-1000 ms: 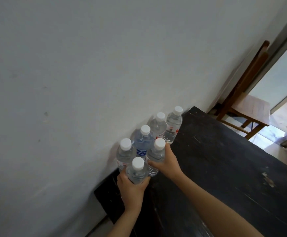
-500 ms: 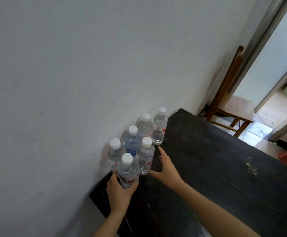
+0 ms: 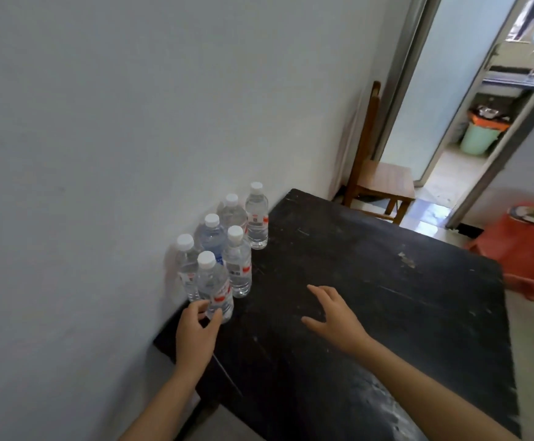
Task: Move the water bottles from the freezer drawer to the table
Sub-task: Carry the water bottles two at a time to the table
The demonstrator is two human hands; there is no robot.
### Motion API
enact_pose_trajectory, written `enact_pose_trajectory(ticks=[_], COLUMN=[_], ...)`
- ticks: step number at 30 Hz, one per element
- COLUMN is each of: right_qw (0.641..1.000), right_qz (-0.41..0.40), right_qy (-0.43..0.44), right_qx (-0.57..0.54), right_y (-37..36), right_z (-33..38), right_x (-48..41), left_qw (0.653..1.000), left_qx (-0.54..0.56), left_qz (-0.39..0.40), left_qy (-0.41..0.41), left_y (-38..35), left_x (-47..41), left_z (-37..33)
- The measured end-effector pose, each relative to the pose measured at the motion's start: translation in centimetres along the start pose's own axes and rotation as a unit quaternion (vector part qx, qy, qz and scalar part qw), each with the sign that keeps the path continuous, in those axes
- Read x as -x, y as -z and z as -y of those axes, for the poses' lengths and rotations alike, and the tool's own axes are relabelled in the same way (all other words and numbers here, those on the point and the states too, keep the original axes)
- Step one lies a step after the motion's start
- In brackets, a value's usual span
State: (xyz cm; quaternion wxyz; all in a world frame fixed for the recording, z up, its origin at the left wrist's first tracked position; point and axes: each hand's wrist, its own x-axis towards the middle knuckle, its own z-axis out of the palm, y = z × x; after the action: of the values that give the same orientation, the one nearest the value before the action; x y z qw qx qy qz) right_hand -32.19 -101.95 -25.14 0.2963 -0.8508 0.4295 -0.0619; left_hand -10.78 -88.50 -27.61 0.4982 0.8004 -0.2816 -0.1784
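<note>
Black wooden tabletop [image 3: 354, 281]: six clear white-capped plastic water bottles [image 3: 237, 265] stood clustered, upright.
Left hand [image 3: 195, 334]: grip curled round the nearest bottle [image 3: 213, 286] at its base.
Right hand [image 3: 335, 319]: grip wide, fingers spread.

Rear bottles [image 3: 209, 238] partly behind nearer bottles [image 3: 238, 268].

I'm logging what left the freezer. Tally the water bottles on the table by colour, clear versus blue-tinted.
Clear bottles: 5
Blue-tinted bottle: 1
Total: 6, all upright on the table, against the wall.
</note>
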Motion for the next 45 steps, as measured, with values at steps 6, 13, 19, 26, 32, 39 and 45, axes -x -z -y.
enact_pose_trajectory(ticks=[6,13,19,26,32,39,45], right_qw=[0.995,0.968,0.922,0.853,0.783,0.714,0.678], right_qz=[-0.064,-0.148,-0.194,-0.271,-0.298,-0.333,-0.357], right_qy=[-0.058,-0.175,-0.314,-0.430,-0.536,-0.607,-0.636], right_qx=[0.051,0.105,0.114,0.117,0.108,0.103,0.092], right_y=[1.4,0.2,-2.7,-3.7,-6.8,-10.7,-14.1], right_z=[-0.8,1.0,3.2,6.2,9.2,12.1,14.6], right_x=[5.7,12.9,22.2,34.8,45.8,56.7,67.0], left_qw=[0.991,0.935,0.873,0.782,0.693,0.604,0.559], left_qx=[-0.010,-0.069,-0.096,-0.034,-0.002,-0.011,-0.025], left_qz=[0.097,0.280,0.373,0.502,0.586,0.641,0.654], left_qy=[-0.090,-0.208,-0.300,-0.367,-0.420,-0.475,-0.510], left_y=[-0.5,0.2,-1.4,-4.9,-6.1,-5.7,-3.6], left_x=[0.8,-0.2,2.0,9.8,20.2,32.7,44.1], left_z=[-2.3,-2.5,-4.0,-7.8,-9.7,-10.3,-9.0])
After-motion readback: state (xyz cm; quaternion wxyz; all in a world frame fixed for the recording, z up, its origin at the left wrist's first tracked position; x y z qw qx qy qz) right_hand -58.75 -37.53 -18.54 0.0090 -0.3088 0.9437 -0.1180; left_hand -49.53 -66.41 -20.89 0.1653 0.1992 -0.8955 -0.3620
